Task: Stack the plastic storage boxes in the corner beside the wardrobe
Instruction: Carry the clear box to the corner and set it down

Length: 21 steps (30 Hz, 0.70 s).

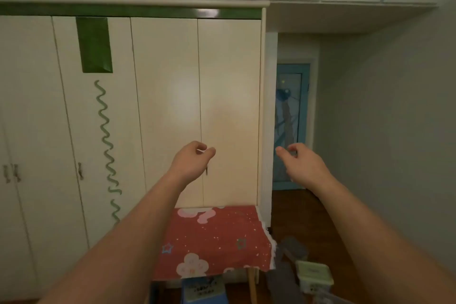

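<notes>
Both hands are raised before the cream wardrobe (167,106); left hand (191,163) and right hand (304,164) loosely curled, holding nothing. Pale lidded plastic box (313,276) sits on the floor, near right. Recommend lowering both hands and gripping its opposite sides.

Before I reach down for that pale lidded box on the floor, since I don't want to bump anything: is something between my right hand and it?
Nothing visible. The right hand hangs in open air above the box. A grey object lies just left of the box, beside the red cloth.
</notes>
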{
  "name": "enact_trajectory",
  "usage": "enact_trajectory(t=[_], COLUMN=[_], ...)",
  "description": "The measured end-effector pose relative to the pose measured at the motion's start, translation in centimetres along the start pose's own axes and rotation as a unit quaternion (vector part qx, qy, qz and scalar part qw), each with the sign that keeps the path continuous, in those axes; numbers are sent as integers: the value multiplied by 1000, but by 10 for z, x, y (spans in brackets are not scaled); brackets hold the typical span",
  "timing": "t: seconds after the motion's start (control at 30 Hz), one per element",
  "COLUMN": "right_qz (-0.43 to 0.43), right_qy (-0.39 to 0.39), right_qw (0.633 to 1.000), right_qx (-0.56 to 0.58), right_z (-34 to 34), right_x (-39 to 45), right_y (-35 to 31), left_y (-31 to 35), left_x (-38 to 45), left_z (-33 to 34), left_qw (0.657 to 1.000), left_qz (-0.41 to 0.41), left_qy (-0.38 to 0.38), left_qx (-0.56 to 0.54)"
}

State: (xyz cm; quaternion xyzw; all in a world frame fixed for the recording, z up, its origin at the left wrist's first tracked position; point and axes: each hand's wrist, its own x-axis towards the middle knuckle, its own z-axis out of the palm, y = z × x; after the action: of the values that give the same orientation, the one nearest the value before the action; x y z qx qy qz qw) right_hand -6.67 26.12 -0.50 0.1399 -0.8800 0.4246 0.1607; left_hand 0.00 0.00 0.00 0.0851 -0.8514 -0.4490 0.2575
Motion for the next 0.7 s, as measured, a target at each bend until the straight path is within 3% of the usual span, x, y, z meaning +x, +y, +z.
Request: enact_trajectory(t=[0.37,0.7], right_qz=[16,46], right_qy=[-6,-15], right_qw=[1000,997], right_qx=[-11,-54], right_z=[-16,24], right_x=[33,78], right_y=[43,73], left_y=[9,-26], left_x=[39,98], left_z=[67,120], left_qw=[999,996], left_qz=[0,9], left_qy=[-29,-76], left_qx=[-35,-54])
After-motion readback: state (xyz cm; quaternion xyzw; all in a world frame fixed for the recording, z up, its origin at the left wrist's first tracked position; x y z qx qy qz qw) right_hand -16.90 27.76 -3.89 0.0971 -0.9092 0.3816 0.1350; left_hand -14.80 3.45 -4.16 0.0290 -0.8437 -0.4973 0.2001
